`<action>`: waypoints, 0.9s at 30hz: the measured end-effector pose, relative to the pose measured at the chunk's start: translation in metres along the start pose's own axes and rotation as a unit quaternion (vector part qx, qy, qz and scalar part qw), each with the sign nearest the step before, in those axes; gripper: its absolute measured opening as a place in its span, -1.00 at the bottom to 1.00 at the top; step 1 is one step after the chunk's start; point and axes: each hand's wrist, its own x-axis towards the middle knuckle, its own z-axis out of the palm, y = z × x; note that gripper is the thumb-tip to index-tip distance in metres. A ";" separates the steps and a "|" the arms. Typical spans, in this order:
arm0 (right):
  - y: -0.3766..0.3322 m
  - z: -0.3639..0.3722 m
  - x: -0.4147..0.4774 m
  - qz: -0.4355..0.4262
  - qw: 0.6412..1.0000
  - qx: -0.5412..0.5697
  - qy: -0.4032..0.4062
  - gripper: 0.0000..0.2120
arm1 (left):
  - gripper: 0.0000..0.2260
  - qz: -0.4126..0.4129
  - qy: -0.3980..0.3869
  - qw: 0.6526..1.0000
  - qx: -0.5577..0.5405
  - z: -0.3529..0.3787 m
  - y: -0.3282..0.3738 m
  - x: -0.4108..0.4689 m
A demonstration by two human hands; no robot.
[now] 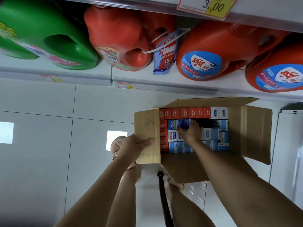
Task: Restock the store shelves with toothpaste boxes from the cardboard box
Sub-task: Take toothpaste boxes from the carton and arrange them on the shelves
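Head view, right hand (191, 132) pinching blue carton (184, 123), corrugated box (255, 133)

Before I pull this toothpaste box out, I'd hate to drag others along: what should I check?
1. Right hand grips the blue toothpaste box: ok.
2. Left hand holds the cardboard box by its left flap: ok.
3. Right flap folded open, way up free: ok.
4. Neighbouring boxes loose enough to stay behind: cannot tell, they are packed close.
5. Room on a toothpaste shelf: cannot tell; the shelf in view holds detergent jugs.
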 end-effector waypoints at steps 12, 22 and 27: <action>-0.020 0.002 0.000 0.083 0.991 -0.096 0.041 -0.26 | -0.59 -0.007 -0.010 1.000 0.009 -0.004 0.003 -0.001; -0.014 -0.006 0.011 0.103 0.993 -0.043 0.039 -0.13 | -0.62 -0.006 0.009 1.000 0.020 -0.001 0.005 -0.007; -0.023 -0.029 -0.013 0.093 0.994 -0.027 0.053 -0.11 | -0.59 -0.035 0.037 0.998 0.039 0.002 0.019 -0.026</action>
